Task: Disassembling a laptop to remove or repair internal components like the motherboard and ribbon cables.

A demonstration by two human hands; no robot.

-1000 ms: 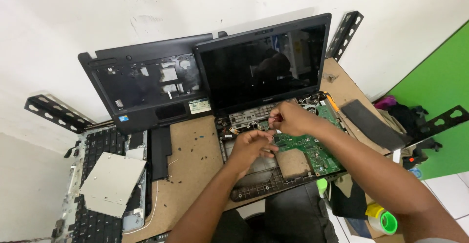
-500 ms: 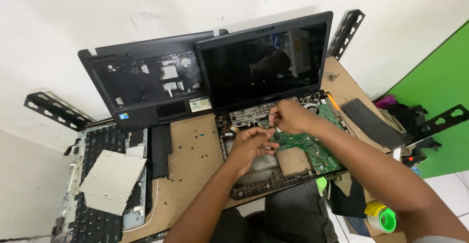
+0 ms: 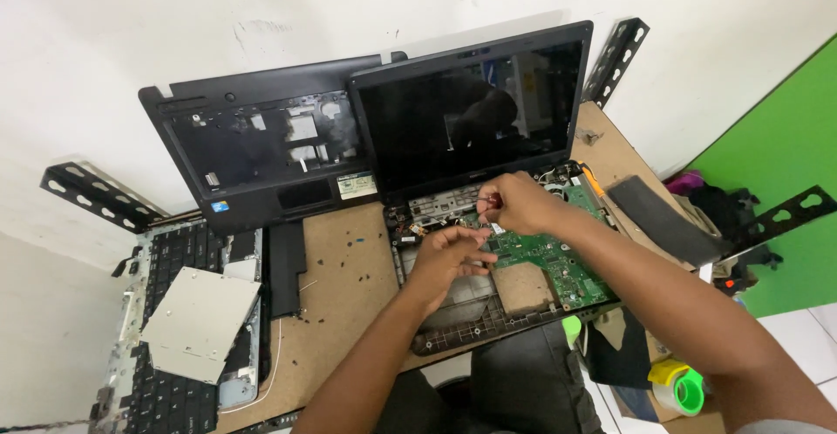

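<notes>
Black palmrest cover (image 3: 261,150) far left, leaning against white wall. Detached keyboard (image 3: 170,329) near left, silver optical drive (image 3: 202,319) lying on top. Black slotted bracket (image 3: 98,197) far left, another (image 3: 617,57) far right by wall. Black strip (image 3: 658,220) right on brown desk (image 3: 340,312). Green-yellow tape rolls (image 3: 680,389) near right. Small screws scattered mid-desk.
</notes>
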